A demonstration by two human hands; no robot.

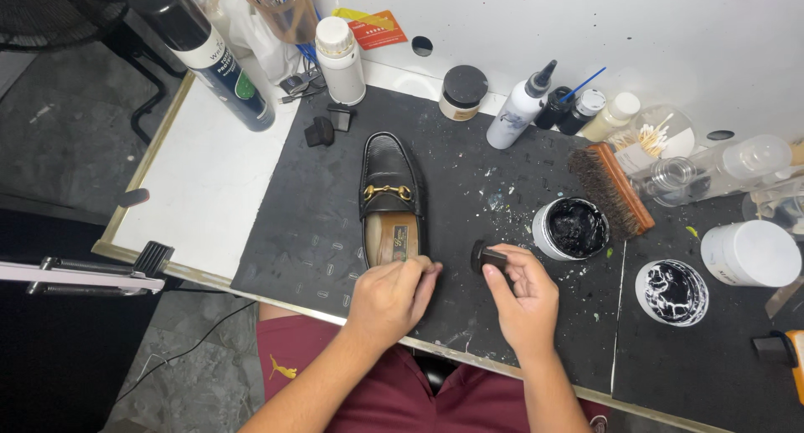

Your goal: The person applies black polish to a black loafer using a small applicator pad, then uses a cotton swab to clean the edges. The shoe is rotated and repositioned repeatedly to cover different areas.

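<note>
A black leather loafer (pixel 388 169) with a gold metal bar across its top lies on a dark work mat (pixel 301 224), toe pointing away from me. My left hand (pixel 392 295) grips the loafer's heel end, fingers curled over the back. My right hand (pixel 521 292) holds a small black applicator (pixel 487 255) just to the right of the shoe. An open tub of black polish (pixel 573 229) stands right of that hand.
A wooden brush (pixel 613 186) lies beyond the tub. A black-smeared lid (pixel 671 291) and a white jar (pixel 750 253) sit at right. Bottles, a dark-lidded jar (pixel 463 91) and a cotton-swab container (pixel 657 134) line the back. A tall spray can (pixel 208 52) stands far left.
</note>
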